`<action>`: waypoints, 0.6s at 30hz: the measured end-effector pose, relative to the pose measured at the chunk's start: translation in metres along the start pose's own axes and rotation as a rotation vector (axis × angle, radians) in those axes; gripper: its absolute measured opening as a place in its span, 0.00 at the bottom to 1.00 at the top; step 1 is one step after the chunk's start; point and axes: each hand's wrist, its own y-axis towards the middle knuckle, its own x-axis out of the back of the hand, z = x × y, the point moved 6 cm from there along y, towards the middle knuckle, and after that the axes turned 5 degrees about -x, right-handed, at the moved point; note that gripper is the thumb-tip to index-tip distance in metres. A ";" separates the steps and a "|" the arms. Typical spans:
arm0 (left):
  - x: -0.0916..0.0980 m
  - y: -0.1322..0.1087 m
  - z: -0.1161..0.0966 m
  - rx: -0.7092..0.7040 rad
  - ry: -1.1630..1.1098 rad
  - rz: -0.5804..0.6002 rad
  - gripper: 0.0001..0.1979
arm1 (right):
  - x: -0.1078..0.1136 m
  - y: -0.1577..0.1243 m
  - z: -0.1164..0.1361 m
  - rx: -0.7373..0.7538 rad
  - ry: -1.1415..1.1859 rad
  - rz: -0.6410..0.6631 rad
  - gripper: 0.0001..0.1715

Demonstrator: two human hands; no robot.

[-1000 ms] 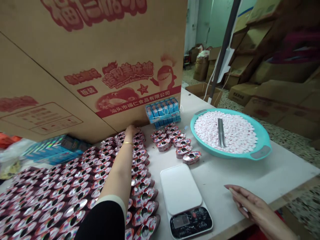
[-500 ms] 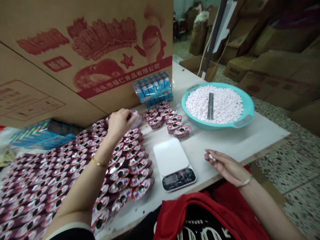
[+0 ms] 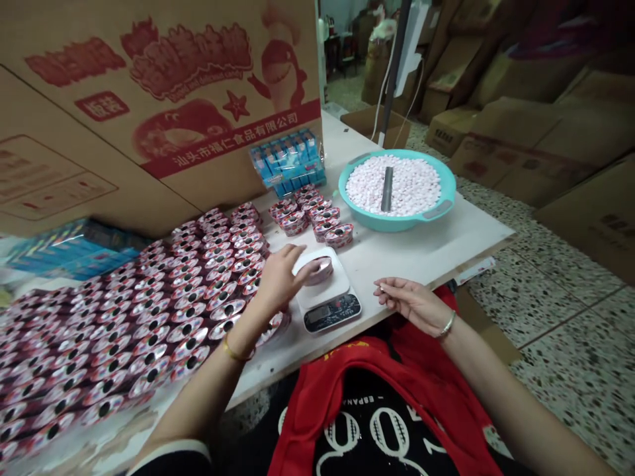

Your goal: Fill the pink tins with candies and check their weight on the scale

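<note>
Many foil cups (image 3: 149, 317) beside scale (image 3: 331, 311)

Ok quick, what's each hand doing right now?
Left hand: closed on a pink cup over the scale.
Right hand: seems to pinch a small white candy.

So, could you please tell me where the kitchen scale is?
In the head view the scale sits near the table's front edge, right of the tin rows, with the left hand holding a tin on its platform.

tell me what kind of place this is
Probably a small candy-packing workshop: a teal basin of candies, rows of printed tins, the left hand holding one tin on a scale, cardboard cartons stacked around.
</note>
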 end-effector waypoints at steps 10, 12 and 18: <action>-0.018 -0.159 -0.023 0.233 -0.232 -0.001 0.13 | 0.007 -0.008 -0.025 -0.007 -0.099 -0.004 0.19; -0.034 -0.175 -0.027 0.249 -0.248 0.041 0.13 | -0.003 -0.009 -0.016 0.060 -0.181 0.019 0.22; -0.047 -0.176 -0.032 0.213 -0.330 0.112 0.13 | -0.062 0.002 0.036 0.309 -0.539 0.111 0.22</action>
